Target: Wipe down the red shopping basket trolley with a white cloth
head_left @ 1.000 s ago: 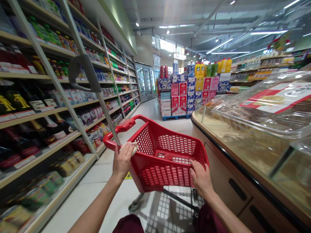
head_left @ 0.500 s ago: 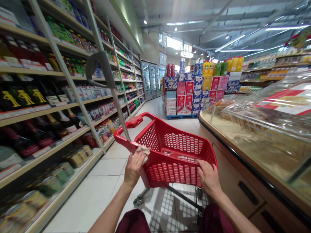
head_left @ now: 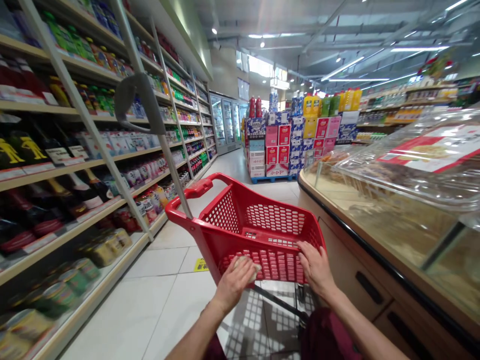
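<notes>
Head view: a person's two hands at a red shopping cart, lower centre of the frame.
The cart's right end stands close beside a display counter, whose black-trimmed edge slants toward the lower right corner; leftward, a strip of floor separates cart from shelves, and beyond, an aisle leads toward upper centre past stacked cartons. The left hand, fingers together, is clamped on a pale cloth against the cart's near side; the right hand lies over the near rim, fingers slightly apart, though whether they grip cannot be told. The white tiles carry lattice shadows below the cart; strip lights shine upper right.
</notes>
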Available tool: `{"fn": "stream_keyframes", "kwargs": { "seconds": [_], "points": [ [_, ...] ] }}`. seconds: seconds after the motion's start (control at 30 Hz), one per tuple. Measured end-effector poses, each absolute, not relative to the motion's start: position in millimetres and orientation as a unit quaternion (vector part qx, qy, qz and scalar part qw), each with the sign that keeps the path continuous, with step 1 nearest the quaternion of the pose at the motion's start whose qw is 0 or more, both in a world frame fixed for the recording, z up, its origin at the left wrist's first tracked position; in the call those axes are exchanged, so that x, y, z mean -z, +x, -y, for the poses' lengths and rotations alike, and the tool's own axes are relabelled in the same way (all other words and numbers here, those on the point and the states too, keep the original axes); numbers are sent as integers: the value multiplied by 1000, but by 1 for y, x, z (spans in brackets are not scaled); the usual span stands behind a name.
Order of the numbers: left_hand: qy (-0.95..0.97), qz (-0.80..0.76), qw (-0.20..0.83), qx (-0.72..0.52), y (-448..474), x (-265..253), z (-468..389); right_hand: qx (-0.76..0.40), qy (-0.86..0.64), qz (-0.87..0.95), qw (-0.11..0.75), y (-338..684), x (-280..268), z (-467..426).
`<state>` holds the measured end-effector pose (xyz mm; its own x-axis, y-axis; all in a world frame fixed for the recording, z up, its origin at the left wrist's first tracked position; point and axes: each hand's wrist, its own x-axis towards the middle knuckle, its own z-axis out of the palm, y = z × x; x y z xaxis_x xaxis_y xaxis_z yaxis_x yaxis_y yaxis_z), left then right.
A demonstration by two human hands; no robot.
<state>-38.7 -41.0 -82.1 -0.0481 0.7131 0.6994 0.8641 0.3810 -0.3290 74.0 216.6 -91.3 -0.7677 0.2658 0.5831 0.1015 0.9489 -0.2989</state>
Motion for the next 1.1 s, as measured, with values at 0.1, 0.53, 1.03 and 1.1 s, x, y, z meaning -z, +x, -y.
{"fn": "stream_keyframes", "kwargs": {
  "seconds": [0.1, 0.53, 1.03, 1.1],
  "points": [
    [-527, 725, 427, 119, -36, 75, 19, -150, -134, 919, 339, 76, 86, -219],
    [-651, 661, 364, 84, -23, 82, -51, -245, -180, 905, 299, 91, 86, -235],
    [-732, 596, 326, 58, -1, 85, -104, -407, -165, 835, 333, 98, 78, -243],
    [-724, 602, 329, 65, 0, 83, -107, -423, -172, 821, 344, 99, 74, -244]
  ]
}}
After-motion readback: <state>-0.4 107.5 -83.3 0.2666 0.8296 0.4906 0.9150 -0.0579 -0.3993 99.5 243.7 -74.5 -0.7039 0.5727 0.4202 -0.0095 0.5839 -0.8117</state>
